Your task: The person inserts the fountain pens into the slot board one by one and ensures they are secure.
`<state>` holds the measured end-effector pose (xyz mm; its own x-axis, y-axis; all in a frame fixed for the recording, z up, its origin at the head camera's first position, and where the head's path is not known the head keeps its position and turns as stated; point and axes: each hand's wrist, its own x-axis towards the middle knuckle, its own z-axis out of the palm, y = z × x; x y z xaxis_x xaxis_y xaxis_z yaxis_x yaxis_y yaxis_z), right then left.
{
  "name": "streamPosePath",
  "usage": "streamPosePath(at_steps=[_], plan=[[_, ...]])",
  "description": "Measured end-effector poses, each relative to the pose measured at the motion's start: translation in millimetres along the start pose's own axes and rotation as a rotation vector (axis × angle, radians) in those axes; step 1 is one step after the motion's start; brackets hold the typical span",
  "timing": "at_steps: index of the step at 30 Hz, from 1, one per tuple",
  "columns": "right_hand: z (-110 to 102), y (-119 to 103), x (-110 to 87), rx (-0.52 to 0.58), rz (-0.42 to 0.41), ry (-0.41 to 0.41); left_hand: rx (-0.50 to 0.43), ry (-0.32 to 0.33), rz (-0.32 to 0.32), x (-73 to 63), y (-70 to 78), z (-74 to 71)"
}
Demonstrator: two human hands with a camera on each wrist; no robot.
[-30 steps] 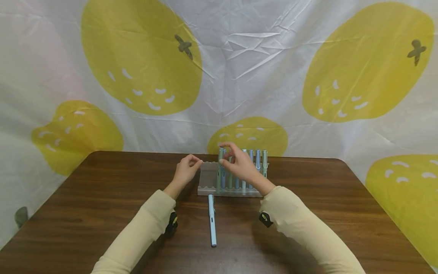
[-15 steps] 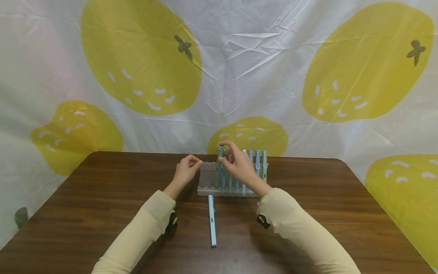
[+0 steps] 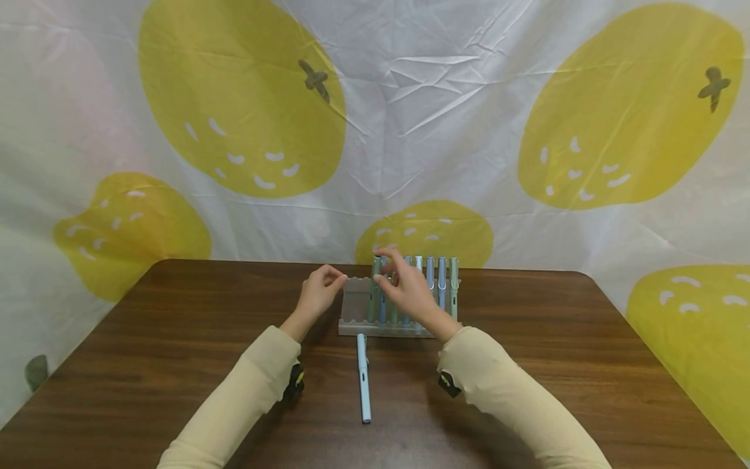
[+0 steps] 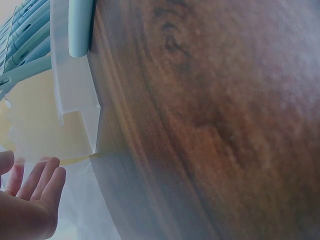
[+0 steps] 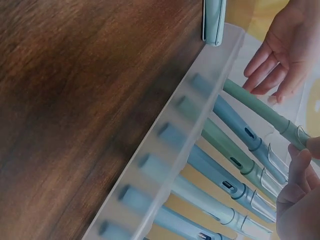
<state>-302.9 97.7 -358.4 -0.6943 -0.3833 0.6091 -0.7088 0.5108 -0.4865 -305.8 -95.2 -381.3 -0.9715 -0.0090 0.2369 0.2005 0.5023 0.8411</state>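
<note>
My right hand (image 3: 412, 286) pinches a green pen (image 5: 257, 106) near its capped top, thumb on one side and fingertips on the other. That pen leans in the clear pen rack (image 3: 355, 305), its lower end behind the front lip, leftmost in the row. Several blue, green and pale pens (image 5: 220, 177) stand beside it to the right. At the rack's left upper corner, my left hand (image 3: 319, 291) pinches the edge between thumb and index finger; its other fingers stretch out loosely in the left wrist view. A light blue pen (image 3: 364, 378) lies on the table in front of the rack.
The brown wooden table (image 3: 234, 384) carries the rack toward its far edge. Behind it hangs a pale cloth (image 3: 387, 143) printed with yellow fruit. The loose pen lies between my two forearms, its capped end close to the rack's front.
My right hand has shifted the green pen slightly left and brought its lower end from in front of the lip into the rack, then down. The left hand stays put.
</note>
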Motion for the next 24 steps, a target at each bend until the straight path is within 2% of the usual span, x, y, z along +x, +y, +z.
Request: streamPosePath(at_steps=[13,19,24], plan=[[0.8,0.4,-0.7,0.045,0.039,-0.021,0.001,0.007,-0.006,0.6,-0.3,0.7],[2.5,1.9,-1.1,0.045,0.033,-0.029,-0.001,0.005,-0.003,0.4,0.4,0.2],[2.0,3.8,-1.1,-0.040,-0.011,-0.041,-0.006,0.001,-0.006,0.1,0.3,0.2]])
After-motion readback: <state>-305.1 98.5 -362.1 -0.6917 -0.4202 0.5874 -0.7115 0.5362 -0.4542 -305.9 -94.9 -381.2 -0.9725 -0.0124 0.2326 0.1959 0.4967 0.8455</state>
